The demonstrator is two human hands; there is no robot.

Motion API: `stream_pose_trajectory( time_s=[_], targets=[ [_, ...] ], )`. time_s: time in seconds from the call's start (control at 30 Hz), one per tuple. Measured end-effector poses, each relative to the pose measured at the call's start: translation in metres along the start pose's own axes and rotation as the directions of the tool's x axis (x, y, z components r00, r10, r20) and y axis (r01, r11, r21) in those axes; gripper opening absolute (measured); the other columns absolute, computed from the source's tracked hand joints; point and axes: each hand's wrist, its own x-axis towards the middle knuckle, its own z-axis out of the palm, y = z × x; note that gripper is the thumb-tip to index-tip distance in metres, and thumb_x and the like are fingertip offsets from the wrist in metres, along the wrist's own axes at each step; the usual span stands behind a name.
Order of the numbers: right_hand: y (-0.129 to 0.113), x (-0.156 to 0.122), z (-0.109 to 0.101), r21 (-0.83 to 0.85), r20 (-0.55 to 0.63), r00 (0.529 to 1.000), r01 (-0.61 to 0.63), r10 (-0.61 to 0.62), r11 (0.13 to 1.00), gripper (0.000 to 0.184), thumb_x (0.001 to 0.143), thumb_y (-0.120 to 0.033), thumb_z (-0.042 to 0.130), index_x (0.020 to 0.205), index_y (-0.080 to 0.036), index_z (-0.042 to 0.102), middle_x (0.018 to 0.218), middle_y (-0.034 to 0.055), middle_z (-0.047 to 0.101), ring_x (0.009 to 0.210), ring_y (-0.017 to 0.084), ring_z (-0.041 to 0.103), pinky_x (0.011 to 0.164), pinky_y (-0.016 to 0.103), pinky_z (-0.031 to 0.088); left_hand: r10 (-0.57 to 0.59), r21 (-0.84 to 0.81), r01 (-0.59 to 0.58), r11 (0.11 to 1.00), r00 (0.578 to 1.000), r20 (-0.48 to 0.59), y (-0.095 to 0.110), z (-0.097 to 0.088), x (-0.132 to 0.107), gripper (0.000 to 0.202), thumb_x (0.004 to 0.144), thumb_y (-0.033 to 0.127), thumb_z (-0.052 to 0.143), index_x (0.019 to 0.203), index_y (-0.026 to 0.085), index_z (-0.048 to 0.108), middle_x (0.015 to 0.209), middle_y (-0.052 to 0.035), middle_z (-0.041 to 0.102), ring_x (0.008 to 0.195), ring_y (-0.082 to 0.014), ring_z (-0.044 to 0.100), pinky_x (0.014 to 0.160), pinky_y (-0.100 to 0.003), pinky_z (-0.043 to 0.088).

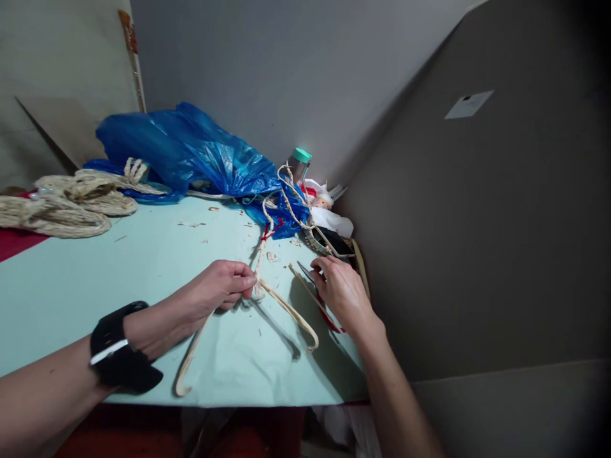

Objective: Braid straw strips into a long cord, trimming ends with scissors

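Observation:
My left hand (220,287) is closed in a pinch on a pale braided straw cord (261,249) where its loose strands (291,313) split and trail over the light green table (95,280). The braid runs up toward a red tie (273,230) and the blue bag. My right hand (340,289) is closed on scissors (305,272) with red handles, their blades pointing left toward the braid. A black watch (119,356) is on my left wrist.
A crumpled blue plastic bag (191,152) lies at the back. Woven straw pieces (71,203) are piled at the far left. A bottle with a green cap (300,164) and white bags (334,219) sit in the corner by a brown board wall (477,222).

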Motion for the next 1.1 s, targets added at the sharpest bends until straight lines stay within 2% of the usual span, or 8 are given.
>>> stream_pose_trajectory(
  time_s=[0.17,0.3,0.4,0.5,0.63,0.87,0.97,1.1],
  targets=[
    [-0.01,-0.005,0.01,-0.031,0.029,0.999,0.041,-0.04,0.999,0.019,0.094,-0.028,0.054,0.099,-0.016,0.068,0.099,0.0093,0.066,0.093,0.022,0.061,0.068,0.028,0.039,0.047,-0.015,-0.047,0.999,0.999,0.017,-0.003,-0.001,0.0,0.019,0.08,0.026,0.064,0.068,0.014,0.055,0.057,0.0047,0.048,0.042,-0.0006,0.022,0.044,-0.022,0.006],
    [-0.02,0.0,0.025,-0.063,0.033,0.997,0.072,-0.069,0.995,0.017,0.093,-0.015,0.05,0.093,-0.012,0.066,0.095,0.0129,0.066,0.089,0.023,0.06,0.07,0.029,0.039,0.031,-0.007,-0.031,0.999,0.999,0.044,-0.005,-0.003,0.002,0.018,0.081,0.025,0.063,0.068,0.014,0.056,0.057,0.0044,0.05,0.041,-0.0004,0.022,0.045,-0.023,0.005],
    [-0.02,-0.002,0.019,0.137,-0.022,0.996,0.093,-0.091,0.986,0.016,0.092,-0.012,0.049,0.094,-0.011,0.065,0.093,0.0116,0.067,0.085,0.021,0.059,0.072,0.028,0.039,0.031,-0.002,-0.031,1.0,0.999,0.044,-0.004,-0.004,0.001,0.018,0.081,0.026,0.063,0.069,0.014,0.056,0.058,0.0039,0.051,0.041,-0.0003,0.021,0.045,-0.024,0.005],
    [-0.024,-0.011,-0.002,0.439,-0.1,0.992,0.114,-0.077,0.891,0.015,0.094,-0.013,0.049,0.099,-0.013,0.063,0.091,0.0073,0.068,0.076,0.016,0.058,0.068,0.025,0.038,0.049,0.022,-0.05,0.998,0.998,0.037,-0.002,-0.003,-0.001,0.02,0.081,0.027,0.063,0.069,0.012,0.058,0.059,0.0027,0.053,0.042,-0.0008,0.022,0.044,-0.023,0.007],
    [-0.046,-0.028,-0.018,0.599,-0.088,0.989,0.146,-0.116,0.787,0.014,0.095,-0.022,0.051,0.092,-0.017,0.064,0.077,0.0015,0.066,0.063,0.012,0.052,0.06,0.023,0.032,0.086,0.018,-0.087,0.996,0.996,0.034,0.002,0.001,-0.006,0.017,0.08,0.027,0.064,0.074,0.011,0.062,0.068,-0.0018,0.061,0.044,-0.0012,0.026,0.044,-0.023,0.01],
    [-0.067,-0.033,-0.007,0.467,-0.048,0.999,0.028,-0.007,0.884,0.014,0.093,-0.026,0.052,0.082,-0.019,0.058,0.062,-0.0005,0.06,0.052,0.012,0.045,0.053,0.026,0.022,0.098,-0.008,-0.097,0.995,0.995,0.022,-0.001,0.002,-0.004,0.013,0.078,0.026,0.066,0.074,0.013,0.063,0.058,0.0056,0.048,0.045,-0.0024,0.025,0.045,-0.022,0.011],
    [-0.067,-0.034,-0.007,0.432,-0.025,0.999,0.036,-0.028,0.901,0.014,0.092,-0.024,0.049,0.081,-0.019,0.056,0.062,0.0008,0.062,0.052,0.012,0.046,0.053,0.026,0.021,0.078,0.031,-0.078,0.996,0.997,0.012,-0.004,0.001,-0.003,0.016,0.081,0.03,0.064,0.076,0.014,0.063,0.049,0.0089,0.038,0.044,-0.0035,0.025,0.045,-0.022,0.012],
    [-0.07,-0.039,-0.008,0.412,0.001,0.996,0.08,-0.088,0.907,0.009,0.089,-0.02,0.049,0.083,-0.019,0.056,0.064,0.0016,0.064,0.051,0.012,0.047,0.053,0.026,0.019,0.049,0.067,-0.047,0.997,0.998,-0.03,-0.002,0.004,-0.005,0.016,0.081,0.031,0.063,0.08,0.015,0.063,0.043,0.0082,0.041,0.041,-0.0043,0.026,0.044,-0.022,0.012]
  ],
)
